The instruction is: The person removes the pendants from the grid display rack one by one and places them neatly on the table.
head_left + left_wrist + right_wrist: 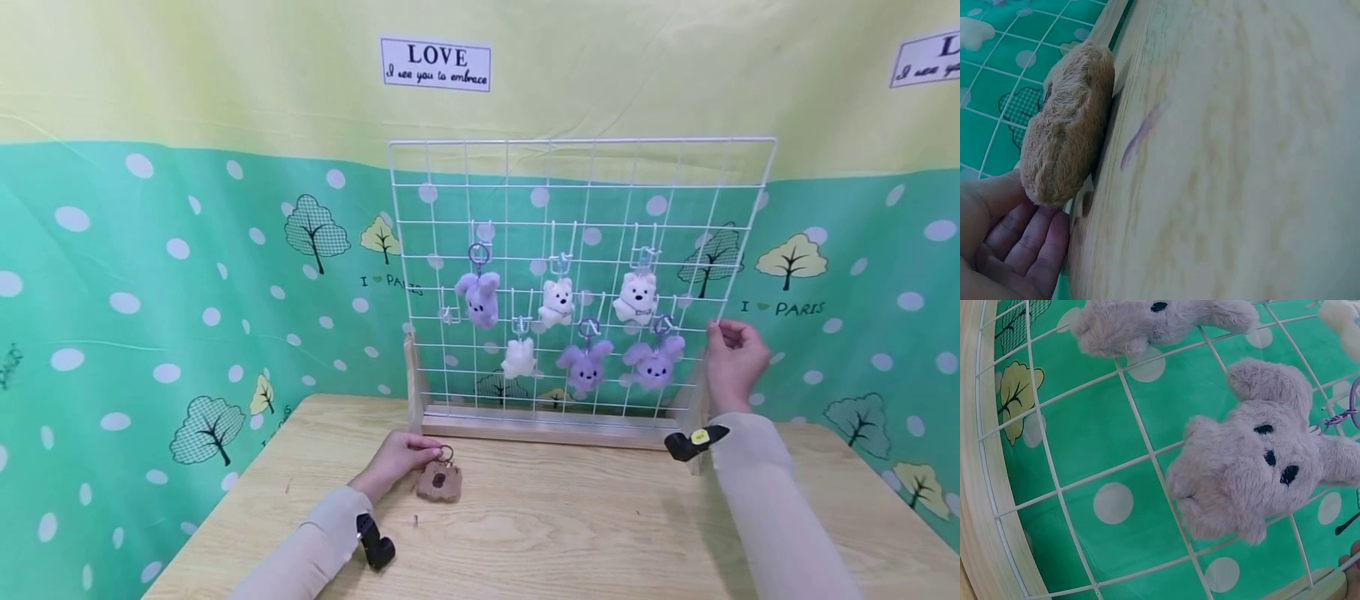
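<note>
one brown plush keychain (439, 481) touching left hand (395, 461)

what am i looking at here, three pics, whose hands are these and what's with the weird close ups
These are a person's two bare hands, filmed by three worn cameras. The wide picture comes from a head camera; the two close-ups come from cameras strapped to each wrist.

On the wooden table stands a white wire grid rack in a wooden base, with six small plush keychains hanging on it: three purple bunnies and three white bears.

The left hand holds a brown plush keychain lying on the table; the left wrist view shows it close up. The right hand grips the rack's right edge, and its wrist camera looks at a purple bunny through the wires.
</note>
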Tool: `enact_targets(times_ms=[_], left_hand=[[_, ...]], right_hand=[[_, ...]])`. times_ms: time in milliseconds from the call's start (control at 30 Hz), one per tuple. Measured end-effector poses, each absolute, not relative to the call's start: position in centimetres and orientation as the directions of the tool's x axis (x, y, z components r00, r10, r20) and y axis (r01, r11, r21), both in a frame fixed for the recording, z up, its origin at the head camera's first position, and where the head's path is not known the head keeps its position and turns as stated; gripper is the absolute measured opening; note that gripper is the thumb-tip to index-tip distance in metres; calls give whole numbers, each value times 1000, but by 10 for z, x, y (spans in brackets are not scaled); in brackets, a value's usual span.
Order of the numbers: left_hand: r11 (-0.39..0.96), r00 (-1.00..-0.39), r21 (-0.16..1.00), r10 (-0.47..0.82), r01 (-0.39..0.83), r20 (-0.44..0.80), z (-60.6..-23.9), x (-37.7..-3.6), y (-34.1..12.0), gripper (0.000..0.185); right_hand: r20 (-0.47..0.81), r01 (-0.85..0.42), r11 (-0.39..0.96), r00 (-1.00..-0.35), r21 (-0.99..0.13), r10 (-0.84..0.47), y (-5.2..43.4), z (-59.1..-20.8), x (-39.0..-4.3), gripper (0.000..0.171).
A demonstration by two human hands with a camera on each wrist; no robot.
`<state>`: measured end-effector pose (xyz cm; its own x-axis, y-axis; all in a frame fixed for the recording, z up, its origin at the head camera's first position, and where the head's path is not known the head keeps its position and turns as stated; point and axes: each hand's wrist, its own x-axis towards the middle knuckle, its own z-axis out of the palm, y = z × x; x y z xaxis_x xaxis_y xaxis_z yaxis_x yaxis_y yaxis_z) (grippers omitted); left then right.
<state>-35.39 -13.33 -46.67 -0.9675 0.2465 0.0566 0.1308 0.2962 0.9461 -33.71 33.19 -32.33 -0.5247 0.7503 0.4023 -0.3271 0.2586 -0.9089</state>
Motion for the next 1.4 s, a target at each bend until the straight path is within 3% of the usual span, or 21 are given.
enact_targets(times_ms=[400,933,1400], left_hand=[[433,-993,897,113,87,41,-448,-350,-134,16],[321,-944,913,290,250,157,-330,-340,-131,37],[208,-931,919,225,335,288,-250,-345,-111,47]], right_hand=[[387,-269,282,-542,-921,746,334,-323,-337,21],[378,-246,288,-557,-926,739,335,-322,-337,23],[388,-239,305,-579,-922,718,334,-320,-333,24]])
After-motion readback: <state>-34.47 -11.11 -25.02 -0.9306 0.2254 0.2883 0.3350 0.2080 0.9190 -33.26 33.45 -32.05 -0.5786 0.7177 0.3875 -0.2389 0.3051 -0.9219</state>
